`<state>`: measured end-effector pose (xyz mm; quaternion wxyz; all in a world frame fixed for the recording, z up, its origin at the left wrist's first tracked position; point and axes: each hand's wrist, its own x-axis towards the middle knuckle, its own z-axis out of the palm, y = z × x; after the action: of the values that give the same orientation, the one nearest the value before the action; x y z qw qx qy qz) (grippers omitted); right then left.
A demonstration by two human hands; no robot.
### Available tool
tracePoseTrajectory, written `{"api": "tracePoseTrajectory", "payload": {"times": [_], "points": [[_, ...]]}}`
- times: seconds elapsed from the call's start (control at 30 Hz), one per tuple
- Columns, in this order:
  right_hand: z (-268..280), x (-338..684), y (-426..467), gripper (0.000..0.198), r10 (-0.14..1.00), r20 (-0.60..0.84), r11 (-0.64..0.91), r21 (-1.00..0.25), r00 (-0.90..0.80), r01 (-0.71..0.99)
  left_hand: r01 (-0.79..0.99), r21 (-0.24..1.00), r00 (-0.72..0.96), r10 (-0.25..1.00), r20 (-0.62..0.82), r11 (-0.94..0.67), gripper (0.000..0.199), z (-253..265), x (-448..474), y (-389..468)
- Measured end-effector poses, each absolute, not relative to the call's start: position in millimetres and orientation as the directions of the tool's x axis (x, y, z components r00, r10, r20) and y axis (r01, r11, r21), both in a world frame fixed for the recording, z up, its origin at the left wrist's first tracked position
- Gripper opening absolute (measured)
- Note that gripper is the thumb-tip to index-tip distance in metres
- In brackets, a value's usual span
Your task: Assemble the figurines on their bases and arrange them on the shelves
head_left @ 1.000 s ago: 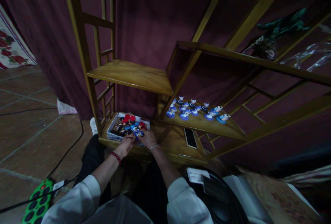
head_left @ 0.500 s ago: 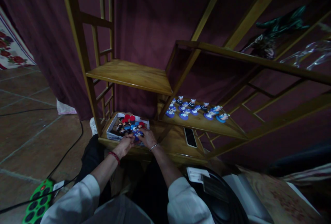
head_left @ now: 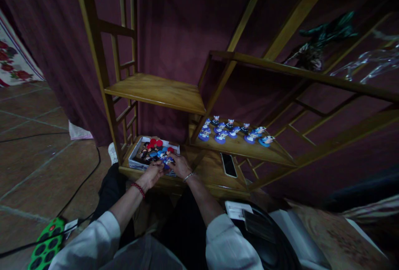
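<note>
Both hands meet at the front right of a white cardboard box (head_left: 134,158) on the low wooden shelf. Between them is a small blue-and-purple figurine (head_left: 167,160). My left hand (head_left: 154,172), with a red bead bracelet at the wrist, closes on its left side. My right hand (head_left: 181,166), wearing a silver bangle, pinches it from the right. Inside the box lie several more figurines (head_left: 149,153), some with round red or blue bases. To the right, several blue and dark figurines (head_left: 221,137) stand in rows on a slightly higher shelf.
A phone (head_left: 229,165) lies on the low shelf right of the box. An upper shelf board (head_left: 156,91) juts out above the box. A dark green ornament (head_left: 327,33) sits at upper right. Left on the floor are a green power strip (head_left: 46,247) and cables.
My right hand has shifted very slightly to the right, still at the figurine. The view has turned a little; the box and standing figurines look unchanged.
</note>
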<state>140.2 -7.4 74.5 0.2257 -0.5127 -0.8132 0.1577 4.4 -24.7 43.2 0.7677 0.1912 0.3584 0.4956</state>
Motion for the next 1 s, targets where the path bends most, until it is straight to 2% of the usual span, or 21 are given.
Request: {"api": "tracePoseTrajectory", "payload": {"times": [0.23, 0.6, 0.83, 1.0], "points": [[83.3, 144.5, -17.6, 0.039, 0.951, 0.143, 0.309, -0.501, -0.274, 0.808, -0.614, 0.662, 0.222, 0.900, -0.376, 0.428, 0.018, 51.6, 9.6, -25.4], [83.9, 155.9, -35.7, 0.041, 0.965, 0.198, 0.263, -0.696, -0.174, 0.668, -0.622, 0.662, 0.256, 0.907, -0.334, 0.419, 0.020, 66.9, 14.4, -34.1], [77.7, 168.0, -50.6, 0.022, 0.945, 0.274, 0.324, -0.721, -0.178, 0.612, -0.612, 0.667, 0.295, 0.905, -0.308, 0.426, 0.020, 81.8, 24.1, -46.2], [85.5, 175.7, -62.7, 0.021, 0.938, 0.312, 0.335, -0.717, -0.148, 0.611, -0.612, 0.660, 0.318, 0.900, -0.298, 0.435, 0.022, 93.0, 35.4, -56.8]]}}
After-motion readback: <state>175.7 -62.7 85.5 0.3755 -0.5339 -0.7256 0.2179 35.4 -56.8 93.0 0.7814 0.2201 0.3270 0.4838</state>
